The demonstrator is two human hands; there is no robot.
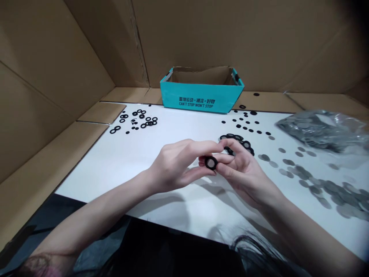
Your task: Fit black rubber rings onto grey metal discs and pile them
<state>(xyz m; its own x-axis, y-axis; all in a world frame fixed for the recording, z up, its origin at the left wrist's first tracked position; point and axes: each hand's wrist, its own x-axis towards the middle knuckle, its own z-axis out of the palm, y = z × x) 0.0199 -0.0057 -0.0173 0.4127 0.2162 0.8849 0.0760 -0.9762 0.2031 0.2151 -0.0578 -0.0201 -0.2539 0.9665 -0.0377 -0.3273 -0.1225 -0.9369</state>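
Note:
My left hand (175, 165) and my right hand (240, 171) meet above the white table (115, 161). Between their fingers sits a black rubber ring with a grey metal disc in its centre (211, 162), held by both hands. Just behind my right hand lies an overlapping row of similar black rings (235, 137), partly hidden by its fingers. Loose grey metal discs (315, 184) spread to the right of my right hand. Small black discs (245, 127) lie farther ahead, and loose black rings (141, 119) lie at the far left.
A teal cardboard box (201, 100) with printed lettering stands at the table's far edge. A clear plastic bag of grey discs (319, 130) lies at the right. Brown cardboard panels (69, 46) wall the table's back and sides. A few black pieces rest on the cardboard ledge.

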